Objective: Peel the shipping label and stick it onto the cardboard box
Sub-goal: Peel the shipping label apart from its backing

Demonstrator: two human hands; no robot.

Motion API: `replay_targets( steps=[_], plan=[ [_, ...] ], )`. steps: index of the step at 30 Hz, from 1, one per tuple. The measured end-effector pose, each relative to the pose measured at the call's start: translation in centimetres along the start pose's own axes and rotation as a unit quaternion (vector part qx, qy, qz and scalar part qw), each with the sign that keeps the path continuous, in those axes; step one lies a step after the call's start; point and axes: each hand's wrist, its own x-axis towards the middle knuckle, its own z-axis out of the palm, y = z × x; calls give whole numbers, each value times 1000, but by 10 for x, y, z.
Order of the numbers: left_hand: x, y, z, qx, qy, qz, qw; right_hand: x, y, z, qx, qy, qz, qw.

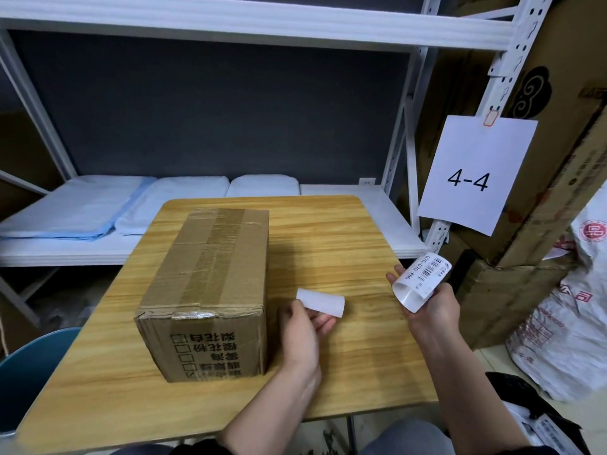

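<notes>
The person's left hand (303, 318), nearest the viewer at centre, pinches a blank white strip (322, 301) between thumb and fingertips, the other fingers loosely spread; the strip is judged to be the peeled backing, though its far face is hidden. To its left stands the cardboard box (205, 290) on the wooden table (345, 231), sealed along its top with brown tape and printed with dark characters on the near side. Its top face is bare of any label. To the right, the right hand (430, 300) lies half open, palm up, cradling the shipping label (418, 280), which curls into a loose tube with barcode and digits facing outward, well apart from the box.

Risks, as judged from this arrangement: the curl may let the adhesive face touch itself or the palm, spoiling the tack or creasing the print. Laid on while curled, the label may trap wrinkles or bubbles. Placed across the glossy tape ridge, it may bond poorly. The strip in the left hand occupies the fingers needed for smoothing.

Behind, a shelf (361, 218) holds folded blue cloths (75, 211); a "4-4" sign (473, 175) hangs at right.
</notes>
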Motion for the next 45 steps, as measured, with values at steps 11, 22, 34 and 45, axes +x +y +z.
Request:
replay_targets(
  steps=[11,22,34,45],
  plan=[
    [-2,3,3,39,-46,10,998,-11,7,13,-72,-66,-10,995],
    [-1,3,9,146,-114,62,981,-14,9,18,-110,-76,-23,991],
    [8,-3,6,274,-133,77,949,-9,12,20,-127,-62,-25,990],
    [5,-6,11,141,-163,34,976,-16,4,13,-130,-53,-26,990]
  ],
)
